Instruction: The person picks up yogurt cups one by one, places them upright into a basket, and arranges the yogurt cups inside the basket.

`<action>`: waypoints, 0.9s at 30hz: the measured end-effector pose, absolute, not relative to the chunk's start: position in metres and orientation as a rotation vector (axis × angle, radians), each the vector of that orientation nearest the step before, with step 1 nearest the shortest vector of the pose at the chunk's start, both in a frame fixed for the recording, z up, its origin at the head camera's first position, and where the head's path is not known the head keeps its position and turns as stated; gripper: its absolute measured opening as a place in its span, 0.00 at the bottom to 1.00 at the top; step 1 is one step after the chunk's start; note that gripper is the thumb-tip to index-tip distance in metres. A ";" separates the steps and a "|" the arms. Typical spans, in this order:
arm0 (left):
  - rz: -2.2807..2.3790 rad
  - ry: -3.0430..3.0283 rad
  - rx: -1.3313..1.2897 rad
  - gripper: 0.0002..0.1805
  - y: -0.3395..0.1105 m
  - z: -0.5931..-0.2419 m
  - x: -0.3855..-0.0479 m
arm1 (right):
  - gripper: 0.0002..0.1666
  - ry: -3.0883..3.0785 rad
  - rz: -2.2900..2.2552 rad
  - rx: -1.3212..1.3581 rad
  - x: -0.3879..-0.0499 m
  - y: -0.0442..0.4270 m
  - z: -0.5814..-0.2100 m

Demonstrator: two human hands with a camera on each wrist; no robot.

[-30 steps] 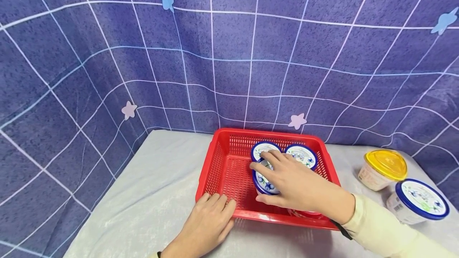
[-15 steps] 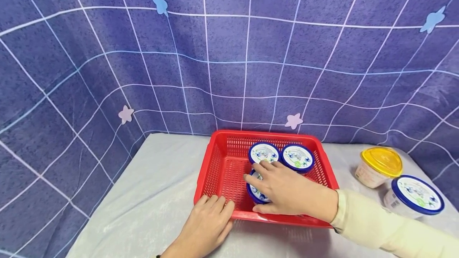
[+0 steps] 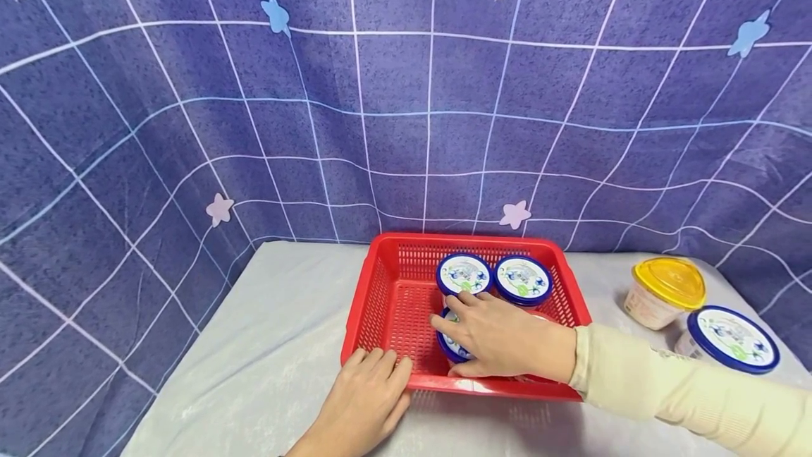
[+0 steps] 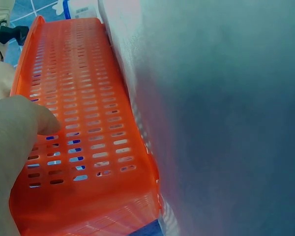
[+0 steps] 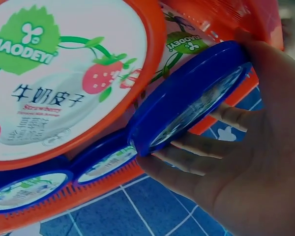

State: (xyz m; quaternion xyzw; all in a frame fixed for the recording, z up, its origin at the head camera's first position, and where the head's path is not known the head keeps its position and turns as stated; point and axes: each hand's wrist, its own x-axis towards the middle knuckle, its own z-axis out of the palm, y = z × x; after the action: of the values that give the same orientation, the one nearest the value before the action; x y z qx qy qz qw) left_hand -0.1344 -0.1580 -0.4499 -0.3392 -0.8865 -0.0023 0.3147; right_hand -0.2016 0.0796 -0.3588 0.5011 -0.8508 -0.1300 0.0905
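My left hand (image 3: 364, 397) grips the front rim of a red perforated plastic basket (image 3: 406, 316), its thumb on the outer wall in the left wrist view. My right hand (image 3: 501, 337) holds a round tub with a blue lid (image 3: 447, 349) inside the basket near the front wall; thumb and fingers span the lid's edge in the right wrist view. Behind it stand two more blue-lidded tubs, one (image 3: 465, 273) at back middle and one (image 3: 523, 279) at back right. A red-rimmed strawberry tub (image 5: 78, 88) sits beside the held tub, mostly hidden by my right hand in the head view.
Right of the basket, a tub with a yellow lid (image 3: 669, 284) and another blue-lidded tub (image 3: 729, 337) stand on the grey-white tablecloth (image 3: 266, 344). A purple-blue patterned curtain (image 3: 406, 147) hangs behind the table.
My right hand has brought the blue-lidded tub down and toward the basket's front wall, away from the back tubs. My left hand keeps its hold on the rim. The head view has shifted slightly.
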 end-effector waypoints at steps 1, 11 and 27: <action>-0.006 -2.339 -0.892 0.15 -0.158 -0.450 -0.134 | 0.42 -2.527 -0.387 1.491 -0.202 0.080 -0.360; -0.019 -2.334 -0.888 0.15 -0.159 -0.451 -0.136 | 0.42 -2.487 -0.438 1.470 -0.205 0.075 -0.363; -0.021 -2.369 -0.901 0.15 -0.158 -0.449 -0.135 | 0.43 -2.533 -0.343 1.448 -0.205 0.079 -0.373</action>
State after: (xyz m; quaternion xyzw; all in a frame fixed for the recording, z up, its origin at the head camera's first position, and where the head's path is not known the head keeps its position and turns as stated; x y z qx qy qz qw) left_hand -0.1348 -0.1581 -0.4490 -0.3391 -0.8920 -0.0081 0.2987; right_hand -0.2051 0.0787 -0.3732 0.4904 -0.8578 -0.1161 0.1015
